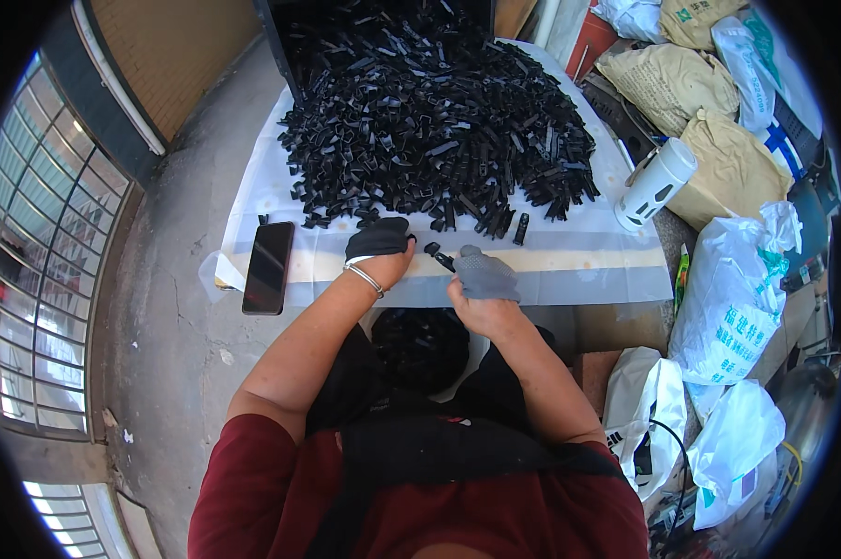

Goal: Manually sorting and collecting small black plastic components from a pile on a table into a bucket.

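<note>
A large heap of small black plastic parts (pixel 430 130) covers the far part of the white-sheeted table (pixel 588 279). My right hand (pixel 485 284), in a grey fingerless-looking glove, grips a narrow black plastic part (pixel 442 259) near the table's front edge. Just left of it, my left hand (pixel 381 253) wears a black glove and a bracelet (pixel 366 280). Its fingers are curled closed toward the right hand, and what they hold, if anything, is hidden. A single loose black part (pixel 521 229) lies between the heap and my right hand.
A dark phone (pixel 268 267) lies at the table's left edge, and a white cylinder with dark cutouts (pixel 656 184) stands at the right. Below the front edge, between my legs, is a container of black parts (pixel 420 349). White sacks (pixel 732 298) crowd the right side.
</note>
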The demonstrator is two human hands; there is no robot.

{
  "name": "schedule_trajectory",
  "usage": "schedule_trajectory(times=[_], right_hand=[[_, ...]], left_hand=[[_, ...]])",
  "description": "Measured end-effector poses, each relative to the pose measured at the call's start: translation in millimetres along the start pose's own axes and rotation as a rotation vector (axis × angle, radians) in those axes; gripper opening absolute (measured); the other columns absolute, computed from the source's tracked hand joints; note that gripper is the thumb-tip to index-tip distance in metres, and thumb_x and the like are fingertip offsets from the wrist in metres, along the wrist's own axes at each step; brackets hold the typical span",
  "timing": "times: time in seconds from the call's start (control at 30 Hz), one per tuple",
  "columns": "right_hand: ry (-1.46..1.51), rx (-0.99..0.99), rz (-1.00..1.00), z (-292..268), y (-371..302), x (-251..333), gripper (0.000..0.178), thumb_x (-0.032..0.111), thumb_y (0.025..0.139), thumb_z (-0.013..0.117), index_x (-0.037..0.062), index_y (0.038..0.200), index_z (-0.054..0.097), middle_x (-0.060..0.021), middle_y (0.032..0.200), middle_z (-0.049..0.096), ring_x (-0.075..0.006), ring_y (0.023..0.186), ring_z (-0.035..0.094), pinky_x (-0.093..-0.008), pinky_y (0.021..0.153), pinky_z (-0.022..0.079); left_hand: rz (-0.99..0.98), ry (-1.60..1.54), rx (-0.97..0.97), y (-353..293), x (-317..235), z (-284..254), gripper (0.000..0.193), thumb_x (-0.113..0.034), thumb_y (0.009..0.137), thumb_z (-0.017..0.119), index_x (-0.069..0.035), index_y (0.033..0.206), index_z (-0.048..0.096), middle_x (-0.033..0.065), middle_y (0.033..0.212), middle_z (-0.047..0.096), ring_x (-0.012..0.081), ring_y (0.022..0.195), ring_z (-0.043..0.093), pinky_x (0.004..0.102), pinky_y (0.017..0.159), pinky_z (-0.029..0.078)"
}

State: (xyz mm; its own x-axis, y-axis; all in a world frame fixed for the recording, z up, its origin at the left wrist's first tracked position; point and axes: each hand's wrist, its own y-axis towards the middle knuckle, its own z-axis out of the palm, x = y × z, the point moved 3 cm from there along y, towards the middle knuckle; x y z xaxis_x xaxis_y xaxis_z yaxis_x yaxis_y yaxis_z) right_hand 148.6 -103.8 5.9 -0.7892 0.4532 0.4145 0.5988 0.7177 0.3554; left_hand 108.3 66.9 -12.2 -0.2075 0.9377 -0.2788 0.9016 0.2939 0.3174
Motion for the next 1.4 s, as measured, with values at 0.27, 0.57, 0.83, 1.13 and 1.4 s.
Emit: schedule_trajectory(times=[0.27, 0.57, 0.83, 1.13, 1.4], right_hand=[[-0.158, 0.165, -0.087, 26.8, 25.7, -0.1, 0.025, 0.024, 0.082, 0.048, 0.003, 0.092, 0.056, -0.0164, 0.084, 0.059, -0.0343, 0.082, 0.055, -0.0437, 0.072, 0.044], [-0.024, 0.042, -0.09, 9.1, -1.6, 21.4, 0.028, 0.028, 0.077, 0.058, 0.0036, 0.092, 0.059, -0.0133, 0.085, 0.06, -0.0311, 0.081, 0.057, -0.0396, 0.07, 0.045], [0.143, -0.138, -0.266, 4.2, -21.6, 31.5, 0.02, 0.019, 0.073, 0.065, 0.0075, 0.088, 0.061, -0.0069, 0.082, 0.061, -0.0255, 0.075, 0.058, -0.035, 0.066, 0.046], [0.158, -0.168, -0.294, -7.4, -27.3, 36.3, 0.023, 0.014, 0.071, 0.065, 0.0056, 0.092, 0.059, -0.0079, 0.082, 0.061, -0.0265, 0.075, 0.058, -0.0354, 0.066, 0.045], [0.386, -0.192, -0.328, -6.4, -29.9, 36.1, 0.024, 0.012, 0.072, 0.066, 0.004, 0.094, 0.058, -0.0099, 0.086, 0.06, -0.0273, 0.076, 0.058, -0.0349, 0.069, 0.045]], left_hand=[[-0.028, 0.043, 0.139, 11.7, 1.5, 0.4, 0.02, -0.016, 0.072, 0.054, -0.007, 0.09, 0.057, 0.0144, 0.086, 0.061, 0.0308, 0.079, 0.059, 0.0387, 0.069, 0.047], [-0.079, -0.208, 0.156, -31.3, -0.3, -15.8, 0.025, -0.026, 0.075, 0.056, -0.004, 0.087, 0.057, 0.0132, 0.072, 0.061, 0.0273, 0.065, 0.059, 0.0372, 0.06, 0.045], [-0.768, -1.67, 0.301, -80.5, -31.2, -7.2, 0.016, -0.017, 0.082, 0.057, -0.004, 0.089, 0.061, 0.002, 0.081, 0.059, 0.0106, 0.071, 0.054, 0.0221, 0.057, 0.043], [-0.673, -1.374, 0.462, -83.2, -32.1, -14.1, 0.025, -0.021, 0.085, 0.048, -0.002, 0.094, 0.06, 0.0052, 0.089, 0.06, 0.0128, 0.08, 0.054, 0.0243, 0.07, 0.043], [-0.705, -1.598, 0.38, -89.3, -49.6, -17.5, 0.042, -0.04, 0.091, 0.04, -0.004, 0.101, 0.059, 0.009, 0.097, 0.06, 0.0135, 0.087, 0.054, 0.0265, 0.078, 0.041]])
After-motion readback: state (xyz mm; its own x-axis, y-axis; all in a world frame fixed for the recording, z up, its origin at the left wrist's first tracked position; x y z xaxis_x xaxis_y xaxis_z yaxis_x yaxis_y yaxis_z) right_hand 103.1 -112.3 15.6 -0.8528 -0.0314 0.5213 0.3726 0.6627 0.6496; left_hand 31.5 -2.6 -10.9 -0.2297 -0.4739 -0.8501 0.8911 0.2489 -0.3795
